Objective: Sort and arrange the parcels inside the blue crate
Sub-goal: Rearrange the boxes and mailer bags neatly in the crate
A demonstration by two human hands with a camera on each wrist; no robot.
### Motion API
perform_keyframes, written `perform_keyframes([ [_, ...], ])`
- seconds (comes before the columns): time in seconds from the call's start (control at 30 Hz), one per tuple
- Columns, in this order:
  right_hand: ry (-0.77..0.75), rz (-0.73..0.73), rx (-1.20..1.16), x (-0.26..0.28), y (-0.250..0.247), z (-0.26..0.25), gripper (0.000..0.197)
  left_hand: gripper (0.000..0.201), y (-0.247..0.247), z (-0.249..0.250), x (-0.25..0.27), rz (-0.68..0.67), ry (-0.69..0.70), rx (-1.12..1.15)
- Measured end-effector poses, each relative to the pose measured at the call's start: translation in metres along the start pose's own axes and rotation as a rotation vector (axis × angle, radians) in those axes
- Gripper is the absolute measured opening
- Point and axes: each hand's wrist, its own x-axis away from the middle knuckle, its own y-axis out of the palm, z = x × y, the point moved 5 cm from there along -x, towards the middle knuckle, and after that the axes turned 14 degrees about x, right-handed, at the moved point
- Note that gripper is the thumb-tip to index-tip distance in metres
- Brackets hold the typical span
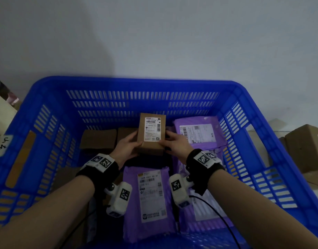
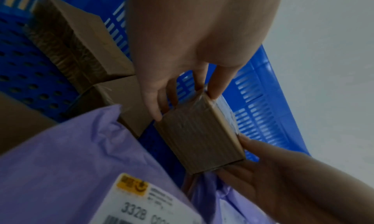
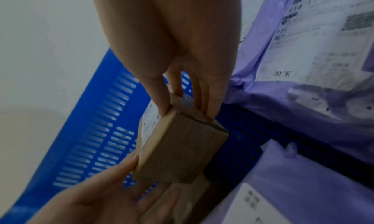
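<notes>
A small brown cardboard box (image 1: 151, 135) with a white label on top is held above the middle of the blue crate (image 1: 136, 80). My left hand (image 1: 135, 143) grips its left side, thumb on the top edge and fingers underneath. My right hand (image 1: 168, 139) pinches its right side. In the left wrist view the left hand (image 2: 186, 104) clasps the box (image 2: 198, 139) at its far end. In the right wrist view the right hand (image 3: 187, 112) pinches the box (image 3: 178, 150) from above, over the perforated crate floor (image 3: 242, 139).
Two brown boxes (image 1: 99, 139) lie at the crate's back left. Purple mailers lie at the back right (image 1: 199, 132), front middle (image 1: 147, 200) and front right (image 1: 205, 205). Outside the crate, cardboard cartons (image 1: 305, 146) stand at the right. A wall is behind.
</notes>
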Motion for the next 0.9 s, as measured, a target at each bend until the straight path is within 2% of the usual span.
perform_keyframes([
  [0.1, -0.02, 0.076, 0.175, -0.016, 0.001, 0.01, 0.049, 0.057, -0.002, -0.006, -0.005, 0.025, -0.028, -0.085],
  [0.23, -0.01, 0.137, 0.362, -0.021, 0.001, 0.011, 0.045, 0.061, -0.005, -0.016, -0.018, 0.061, -0.083, -0.23],
  [0.43, 0.08, 0.104, 0.658, -0.04, 0.007, 0.025, 0.044, 0.058, -0.002, -0.032, -0.045, 0.074, -0.16, -0.308],
  [0.63, 0.17, 0.083, 0.763, -0.06, 0.005, 0.035, 0.06, 0.06, 0.006, -0.034, -0.064, 0.065, -0.21, -0.358],
  [0.77, 0.164, 0.044, 0.781, -0.064, 0.01, 0.04, 0.074, 0.043, 0.006, -0.034, -0.075, 0.095, -0.258, -0.391],
  [0.9, 0.166, 0.038, 0.786, -0.068, 0.015, 0.048, 0.068, 0.042, 0.006, -0.037, -0.08, 0.097, -0.298, -0.384],
])
